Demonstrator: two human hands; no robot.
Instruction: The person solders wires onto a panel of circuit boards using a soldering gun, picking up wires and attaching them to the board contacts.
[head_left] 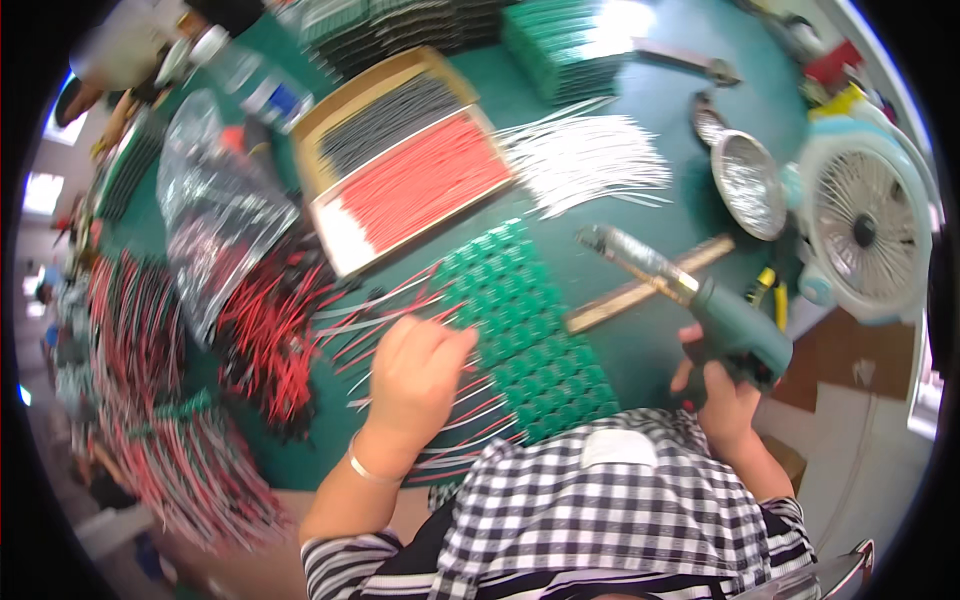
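My left hand (418, 375) rests palm down on red and white wires (385, 305) at the left edge of a green strip of small circuit boards (520, 320). Its fingers are curled over the wires; a thin bracelet circles the wrist. My right hand (722, 395) grips the teal handle of a soldering gun (700, 300), whose metal barrel points up and left above the green boards. A checked sleeve and shirt fill the lower edge.
A flat box with black and red wires (410, 170) lies behind the boards, white wires (590, 160) to its right. More green boards (565, 45) sit at the back. A small fan (865, 225), metal dishes (745, 180), a plastic bag (215, 210) and wire bundles (150, 400) surround the green mat.
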